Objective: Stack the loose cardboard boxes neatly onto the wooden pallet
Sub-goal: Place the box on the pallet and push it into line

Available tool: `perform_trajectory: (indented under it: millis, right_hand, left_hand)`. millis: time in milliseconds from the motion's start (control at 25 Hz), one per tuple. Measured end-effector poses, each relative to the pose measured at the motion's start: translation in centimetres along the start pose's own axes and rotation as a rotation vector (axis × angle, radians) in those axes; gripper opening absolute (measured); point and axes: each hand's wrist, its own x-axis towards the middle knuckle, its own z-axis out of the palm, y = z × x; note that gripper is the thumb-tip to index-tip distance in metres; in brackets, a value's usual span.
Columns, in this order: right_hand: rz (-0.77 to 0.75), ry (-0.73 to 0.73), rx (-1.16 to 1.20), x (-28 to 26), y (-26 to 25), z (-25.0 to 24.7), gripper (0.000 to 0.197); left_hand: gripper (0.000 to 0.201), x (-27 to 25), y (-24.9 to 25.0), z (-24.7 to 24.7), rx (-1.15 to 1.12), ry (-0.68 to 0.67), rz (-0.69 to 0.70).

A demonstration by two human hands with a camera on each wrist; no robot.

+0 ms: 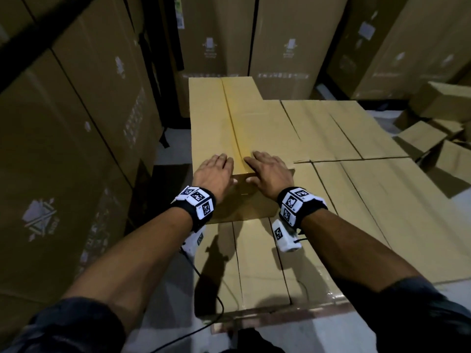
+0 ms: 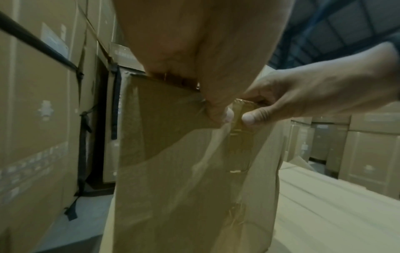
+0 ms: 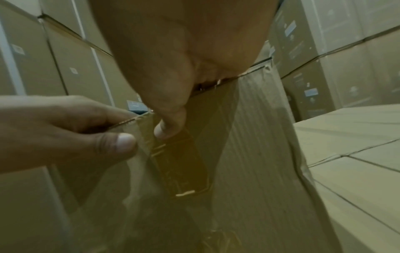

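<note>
A long taped cardboard box (image 1: 242, 118) lies on the flat layer of boxes (image 1: 356, 200) that covers the wooden pallet (image 1: 254, 321), along its left edge. Both hands hold the box's near end. My left hand (image 1: 216, 171) has its fingers on the top face and its thumb (image 2: 218, 113) on the end face (image 2: 173, 154). Beside it, my right hand (image 1: 265, 171) grips the same top edge, thumb (image 3: 171, 123) pressed on the brown tape strip of the end face (image 3: 249, 154). The thumbs nearly touch. The box rests level on the layer.
Tall stacked cartons (image 1: 63, 123) wall the left side, with more (image 1: 280, 47) behind the pallet. A heap of loose small boxes (image 1: 438, 128) lies on the floor at the right. A black cable (image 1: 216, 314) hangs below my left wrist. A narrow strip of floor (image 1: 173, 154) separates pallet and left wall.
</note>
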Motion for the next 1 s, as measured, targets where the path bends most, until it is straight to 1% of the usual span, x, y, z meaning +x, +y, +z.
perform_trajectory:
  millis: [200,440,640,720,840,920,1000]
  right_hand:
    - [-0.048,0.064,0.002,0.9,0.3,0.2,0.062]
    - [-0.059,0.081,-0.022,4.7,0.5,1.0,0.061]
    - [-0.055,0.079,-0.013,8.3,1.0,0.9,0.060]
    - [-0.050,0.077,-0.012,9.9,1.3,0.8,0.060]
    - [-0.043,0.065,-0.021,11.7,1.6,0.8,0.060]
    - [-0.039,0.058,-0.021,12.4,1.8,0.8,0.060]
    - [-0.042,0.058,-0.033,12.6,1.8,0.9,0.060]
  left_hand:
    - [0.066,0.7,-0.6,0.0,0.033,-0.003,-0.024]
    - [0.064,2.9,-1.7,-0.1,0.044,-0.009,-0.089]
    - [0.061,5.6,-2.4,-0.5,0.018,0.025,-0.128]
    - [0.063,6.2,-2.5,-0.3,0.005,0.034,-0.146]
    - [0.068,5.9,-2.3,0.5,-0.004,0.067,-0.162]
    - [0.069,4.7,-2.1,1.3,-0.011,0.122,-0.156]
    - [0.072,3.2,-1.8,2.9,-0.024,0.135,-0.138]
